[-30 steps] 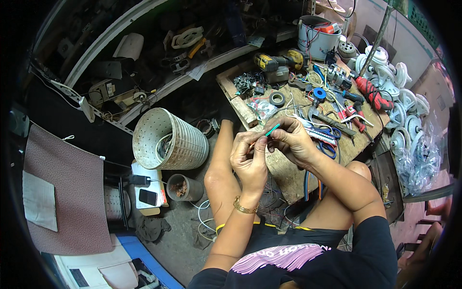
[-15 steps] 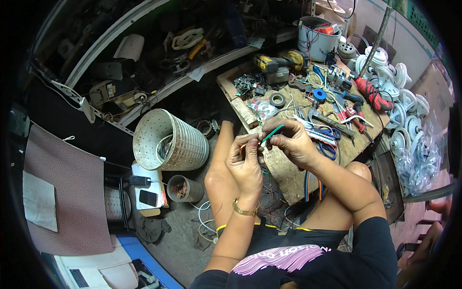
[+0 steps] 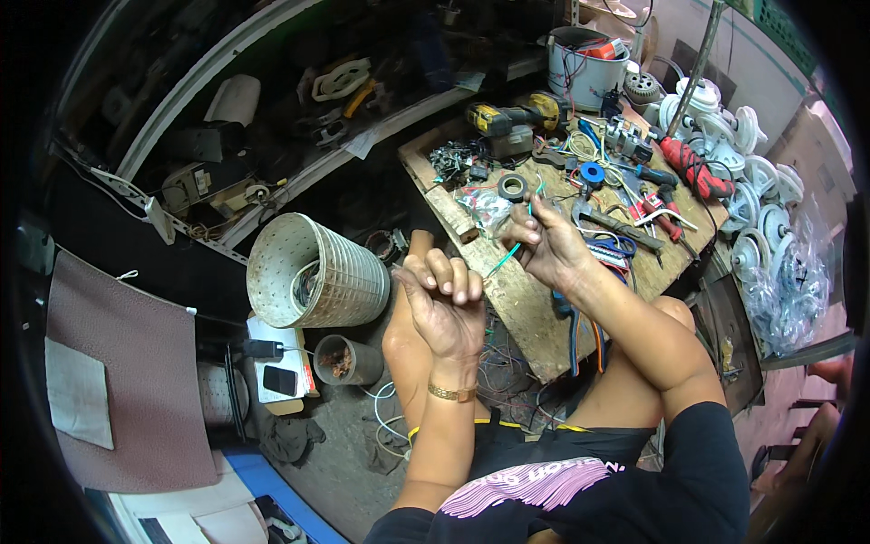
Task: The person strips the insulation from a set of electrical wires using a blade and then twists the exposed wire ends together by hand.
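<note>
Evidently both hands pinch a green wire [image 3: 504,257] taut above the counter [image 3: 507,299], left hand [image 3: 444,304] fisted, right hand [image 3: 544,243] perhaps gripping its end.

Black short-sleeved shirt [image 3: 634,490] with pink print — gold bracelet [image 3: 452,393] on the left wrist — bare forearms.

Hands: two, left hand [image 3: 444,304] and right hand [image 3: 550,245]
Green wire [image 3: 509,249]: one
Tape rolls: two, black [image 3: 513,188] and blue [image 3: 593,173]
Drum [image 3: 313,272]: one
Cordless drill [image 3: 507,118]: one
Bucket [image 3: 580,63]: one
Phone [image 3: 279,381]: one
</note>
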`<state>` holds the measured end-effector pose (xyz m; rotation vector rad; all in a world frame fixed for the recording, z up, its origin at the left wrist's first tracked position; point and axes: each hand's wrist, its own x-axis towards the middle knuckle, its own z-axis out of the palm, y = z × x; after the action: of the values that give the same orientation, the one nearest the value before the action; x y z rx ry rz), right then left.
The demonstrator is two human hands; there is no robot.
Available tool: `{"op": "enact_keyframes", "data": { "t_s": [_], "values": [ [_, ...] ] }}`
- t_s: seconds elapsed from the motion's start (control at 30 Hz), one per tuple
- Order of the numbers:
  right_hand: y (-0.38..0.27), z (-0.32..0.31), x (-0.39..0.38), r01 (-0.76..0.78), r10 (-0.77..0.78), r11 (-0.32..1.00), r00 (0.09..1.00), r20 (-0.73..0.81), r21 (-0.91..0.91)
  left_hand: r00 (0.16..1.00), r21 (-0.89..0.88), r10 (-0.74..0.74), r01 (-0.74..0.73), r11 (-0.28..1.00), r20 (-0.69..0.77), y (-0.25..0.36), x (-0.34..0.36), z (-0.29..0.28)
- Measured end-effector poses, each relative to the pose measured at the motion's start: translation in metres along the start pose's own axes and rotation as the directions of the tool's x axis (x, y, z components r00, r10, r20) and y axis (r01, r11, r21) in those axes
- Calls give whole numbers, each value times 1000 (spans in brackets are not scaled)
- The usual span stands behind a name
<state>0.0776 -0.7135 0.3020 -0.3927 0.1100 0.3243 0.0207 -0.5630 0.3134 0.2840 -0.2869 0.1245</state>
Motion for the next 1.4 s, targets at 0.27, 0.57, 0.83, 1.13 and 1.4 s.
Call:
{"op": "enact_keyframes", "data": {
  "t_s": [0.27, 0.57, 0.83, 1.13, 1.4],
  "values": [
    [-39, 10, 12, 128, -118, 972, 991, 62, -196, 989, 367, -50, 98, 925, -137, 10, -13, 10],
    [-28, 8, 15, 146, -97, 878, 987, 129, -456, 982, 826, 34, 137, 547, -186, 7, -27, -10],
    [2, 11, -3, 437, -65, -836, 522, 850, -332, 976, 567, -206, -211, -796, 73, 1, -3, -18],
    [-1, -12, 11, 698, 126, -685, 395, 910, -208, 804, 934, -559, 331, 135, -204, 24, -30, -34],
    [4, -3, 8, 852, 96, -443, 353, 931, -278, 590, 462, -696, 792, 399, -410, 40, -57, 0]
  ]
}}
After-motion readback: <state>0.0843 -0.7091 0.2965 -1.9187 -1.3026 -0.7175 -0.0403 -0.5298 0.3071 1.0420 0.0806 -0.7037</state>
